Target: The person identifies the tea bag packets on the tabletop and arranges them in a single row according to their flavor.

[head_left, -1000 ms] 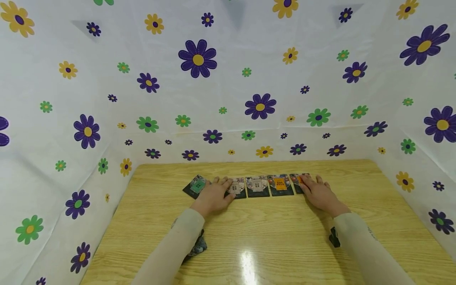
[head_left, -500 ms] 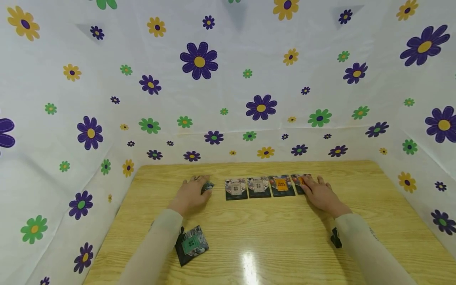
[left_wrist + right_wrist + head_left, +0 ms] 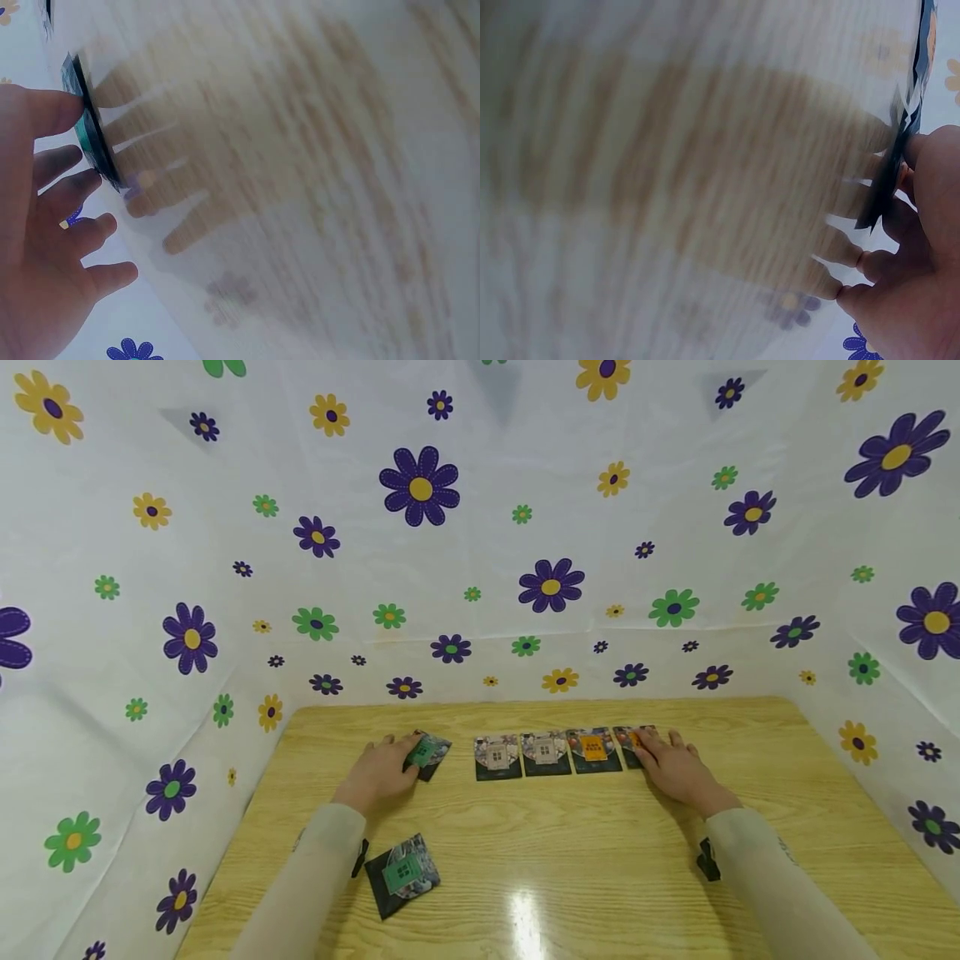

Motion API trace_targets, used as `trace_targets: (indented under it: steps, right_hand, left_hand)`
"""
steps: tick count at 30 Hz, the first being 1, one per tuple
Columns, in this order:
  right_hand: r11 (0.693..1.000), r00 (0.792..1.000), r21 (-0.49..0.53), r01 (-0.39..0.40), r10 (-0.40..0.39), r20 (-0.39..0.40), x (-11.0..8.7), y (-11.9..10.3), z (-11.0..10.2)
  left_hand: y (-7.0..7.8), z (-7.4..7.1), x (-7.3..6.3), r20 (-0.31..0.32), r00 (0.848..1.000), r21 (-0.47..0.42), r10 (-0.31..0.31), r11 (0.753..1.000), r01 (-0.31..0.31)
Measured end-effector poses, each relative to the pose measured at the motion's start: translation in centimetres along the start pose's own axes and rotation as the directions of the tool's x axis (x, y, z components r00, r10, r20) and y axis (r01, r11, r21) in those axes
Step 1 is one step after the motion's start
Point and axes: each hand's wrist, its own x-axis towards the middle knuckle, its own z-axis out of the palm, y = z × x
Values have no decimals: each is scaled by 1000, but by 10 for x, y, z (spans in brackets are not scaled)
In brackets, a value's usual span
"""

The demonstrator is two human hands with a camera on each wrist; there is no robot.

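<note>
My left hand touches the left side of a small flat square packet with a green label, which lies tilted on the table. In the left wrist view the thumb overlaps this packet and the other fingers spread loosely. On the far right of a row, my right hand rests its fingertips on an orange-labelled packet, hiding part of it. Next to that lies another orange-labelled packet, then two grey-labelled ones, lined up closely.
A second green-labelled packet lies askew near the left forearm. White flowered cloth walls in the wood-grain table at the back and sides. Dark straps show at the wrists.
My left hand has moved left from the grey-labelled packet to the green-labelled one, which has turned and shifted slightly right. The nearer green packet has come into full view. The right hand stays put.
</note>
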Motion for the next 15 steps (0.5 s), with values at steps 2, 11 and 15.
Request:
trace_targets:
  steps: [2,11,15]
  right_hand:
    - [1000,1000,1,0,0,0,0,0,0]
    - [1000,1000,-2,-6,6,8,-1,-1,-1]
    - [1000,1000,-1,-12,12,6,0,0,-1]
  left_hand:
    - [-1,1,1,-6,1000,21,9,1000,-9]
    - [-1,4,-3,13,1000,54,6,999,-7]
    - [1,6,-5,10,1000,46,6,999,-6]
